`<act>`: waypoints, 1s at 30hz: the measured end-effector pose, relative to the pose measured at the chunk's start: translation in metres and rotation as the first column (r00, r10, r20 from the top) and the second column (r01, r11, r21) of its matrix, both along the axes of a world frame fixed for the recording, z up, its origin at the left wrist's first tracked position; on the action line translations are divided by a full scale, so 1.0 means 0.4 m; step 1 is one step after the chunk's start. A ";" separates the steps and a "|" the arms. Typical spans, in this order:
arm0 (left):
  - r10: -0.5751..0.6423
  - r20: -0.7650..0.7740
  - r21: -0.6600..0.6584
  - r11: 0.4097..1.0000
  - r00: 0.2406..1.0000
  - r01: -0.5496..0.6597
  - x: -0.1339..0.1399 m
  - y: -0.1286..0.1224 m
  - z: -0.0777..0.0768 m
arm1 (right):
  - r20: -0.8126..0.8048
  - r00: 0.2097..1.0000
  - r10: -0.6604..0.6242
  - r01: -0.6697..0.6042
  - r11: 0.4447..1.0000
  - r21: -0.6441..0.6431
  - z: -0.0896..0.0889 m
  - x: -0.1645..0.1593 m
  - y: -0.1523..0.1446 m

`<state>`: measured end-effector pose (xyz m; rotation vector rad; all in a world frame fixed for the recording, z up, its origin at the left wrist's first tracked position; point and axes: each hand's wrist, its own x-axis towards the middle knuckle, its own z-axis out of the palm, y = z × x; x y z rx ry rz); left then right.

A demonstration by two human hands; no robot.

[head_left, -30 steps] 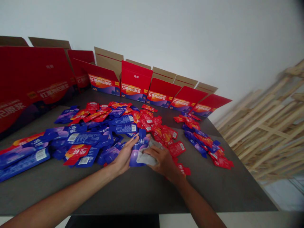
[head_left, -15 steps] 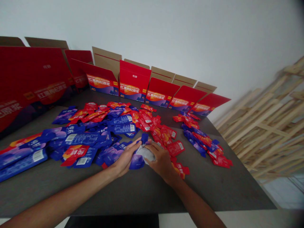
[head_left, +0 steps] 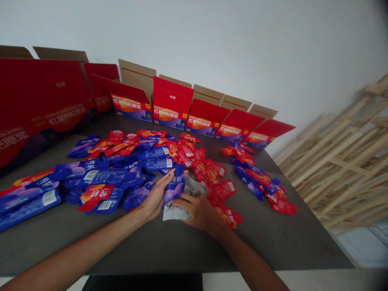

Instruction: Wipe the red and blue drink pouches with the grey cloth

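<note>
Head view: you've got both hands together over the near-middle of the table (head_left: 145,246), working on one blue pouch (head_left: 175,184). Your left hand (head_left: 156,200) pinches that pouch along its left side, thumb at the upper edge, fingers running behind, tips poking out past the right edge near the top. Pouch is tilted, narrow end pointing away from you, white lettering facing up. Your right hand (head_left: 197,208) is curled on a grey cloth (head_left: 176,214), fingers pressing it over the pouch's lower end; cloth bunches out on both sides of your fingers. Your right thumb isn't clear to me.

Left of your left hand, just beside it: a heap of mostly blue pouches (head_left: 112,176), red ones mixed in, one red pouch (head_left: 97,196) lying on top near the front. Beyond and right of your right hand: scattered red pouches (head_left: 224,189), the nearest close to your right wrist. Further right, well apart, a smaller mixed pile (head_left: 257,178), red and blue.

Back edge: row of red boxes (head_left: 169,113), tan rear flaps up, against a pale wall (head_left: 242,48). Bigger red box (head_left: 30,93) far left. Wooden slats (head_left: 342,161) off the right side, blurred.
</note>
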<state>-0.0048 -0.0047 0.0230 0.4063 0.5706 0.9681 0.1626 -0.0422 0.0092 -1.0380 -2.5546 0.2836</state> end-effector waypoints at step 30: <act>0.036 -0.145 0.066 0.997 0.989 -0.027 0.014 -0.023 -0.025 | -0.214 0.935 -0.283 0.302 0.952 0.059 0.006 0.007 0.002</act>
